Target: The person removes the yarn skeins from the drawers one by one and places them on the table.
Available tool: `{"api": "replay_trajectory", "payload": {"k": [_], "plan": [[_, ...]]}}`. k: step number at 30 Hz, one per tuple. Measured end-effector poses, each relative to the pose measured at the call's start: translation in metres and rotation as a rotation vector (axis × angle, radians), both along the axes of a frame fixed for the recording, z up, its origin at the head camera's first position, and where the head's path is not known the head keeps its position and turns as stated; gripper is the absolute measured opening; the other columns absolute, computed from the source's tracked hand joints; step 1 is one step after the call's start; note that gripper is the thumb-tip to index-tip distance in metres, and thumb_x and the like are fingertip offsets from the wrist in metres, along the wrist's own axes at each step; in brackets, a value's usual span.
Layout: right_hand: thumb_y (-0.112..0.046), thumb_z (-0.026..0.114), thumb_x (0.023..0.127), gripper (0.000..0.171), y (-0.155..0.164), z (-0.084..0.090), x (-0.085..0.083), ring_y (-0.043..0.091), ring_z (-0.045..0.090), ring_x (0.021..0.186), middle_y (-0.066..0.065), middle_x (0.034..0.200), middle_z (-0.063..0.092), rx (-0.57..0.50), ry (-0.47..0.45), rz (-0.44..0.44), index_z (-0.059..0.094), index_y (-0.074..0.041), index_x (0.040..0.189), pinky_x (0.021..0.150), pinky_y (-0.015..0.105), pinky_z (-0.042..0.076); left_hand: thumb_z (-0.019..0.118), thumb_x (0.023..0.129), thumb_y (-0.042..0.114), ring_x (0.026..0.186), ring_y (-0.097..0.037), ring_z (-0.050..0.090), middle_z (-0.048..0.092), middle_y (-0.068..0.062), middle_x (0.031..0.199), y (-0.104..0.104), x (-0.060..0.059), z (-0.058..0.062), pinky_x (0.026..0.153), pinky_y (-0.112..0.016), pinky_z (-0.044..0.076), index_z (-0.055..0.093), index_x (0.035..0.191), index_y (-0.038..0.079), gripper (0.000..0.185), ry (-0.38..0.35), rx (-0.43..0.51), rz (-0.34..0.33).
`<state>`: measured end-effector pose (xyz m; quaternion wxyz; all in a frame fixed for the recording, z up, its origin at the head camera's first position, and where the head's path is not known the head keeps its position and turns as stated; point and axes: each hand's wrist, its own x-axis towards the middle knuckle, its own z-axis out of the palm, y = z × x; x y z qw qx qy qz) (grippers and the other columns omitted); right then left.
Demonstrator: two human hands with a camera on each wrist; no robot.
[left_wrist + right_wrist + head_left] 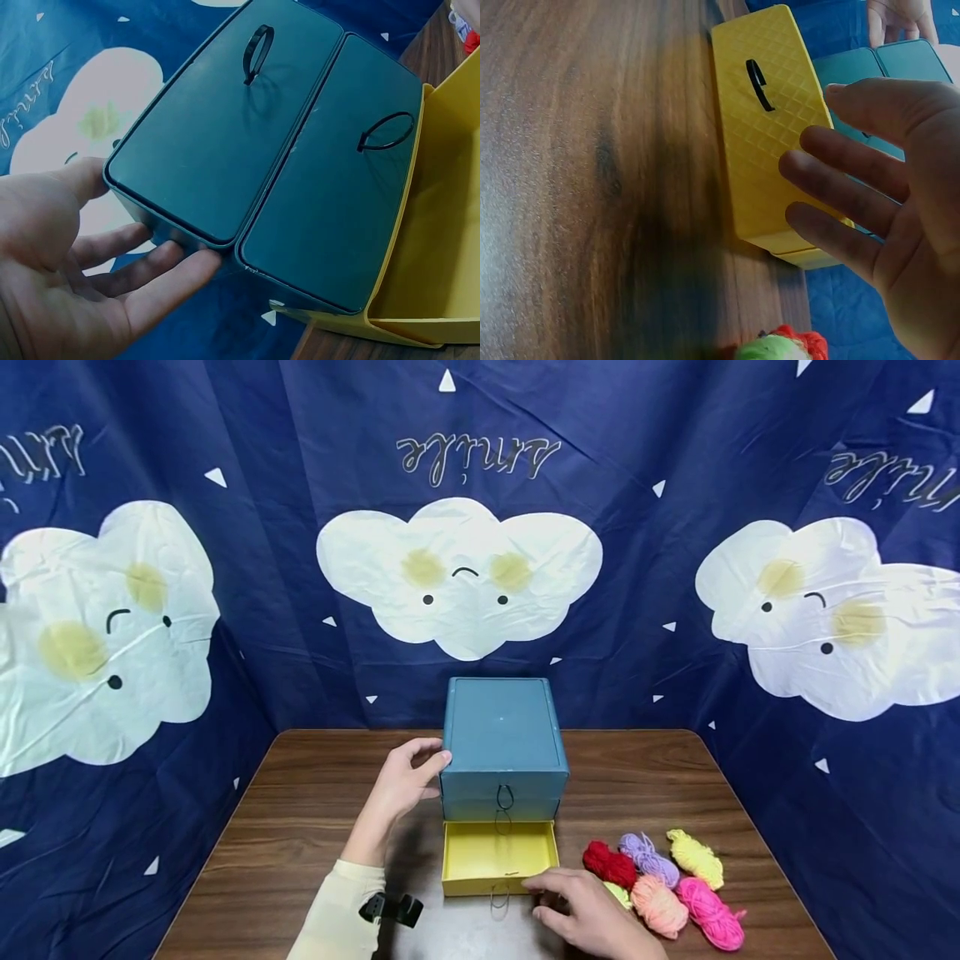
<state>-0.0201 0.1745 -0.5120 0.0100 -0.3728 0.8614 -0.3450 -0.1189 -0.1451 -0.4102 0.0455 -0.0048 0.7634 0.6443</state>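
Both hands hold nothing: the left hand (401, 785) lies with relaxed fingers against the left side of the box (502, 727), while the right hand (592, 914), fingers straight, is at the front right corner of the pulled-out yellow drawer (498, 857). It hides part of a green skein (618, 893). Other yarn (675, 881) lies just right. Bare table (300, 810) spreads left.

Six yarn bundles (660, 881), one three-drawer box (502, 735), two hands (401, 785).
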Motion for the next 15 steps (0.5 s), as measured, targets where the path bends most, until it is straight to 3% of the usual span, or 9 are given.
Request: {"api": "replay_trajectory", "payload": {"k": [10,15], "plan": [[-0.014,0.074,0.094,0.034,-0.0062,-0.0094,0.0001,0.006,0.069,0.103,-0.001,0.116,0.076,0.029,-0.057,0.039,0.071,-0.017,0.128,0.084,0.027,0.059,0.068,0.1,0.025,0.116,-0.033,0.065,0.064,-0.022,0.133,-0.0008,0.0011,-0.0002,0.083,-0.051,0.062,0.057,0.14,0.001,0.048,0.009,-0.013,-0.002],[-0.013,0.074,0.094,0.035,-0.0092,-0.0105,0.002,0.007,0.068,0.107,-0.004,0.116,0.076,0.029,-0.043,0.04,0.071,-0.017,0.128,0.088,0.03,0.059,0.068,0.1,0.026,0.115,-0.032,0.065,0.063,-0.022,0.133,0.0006,0.0024,0.001,0.082,-0.051,0.062,0.057,0.141,0.0,0.049,0.012,-0.016,-0.002]]}}
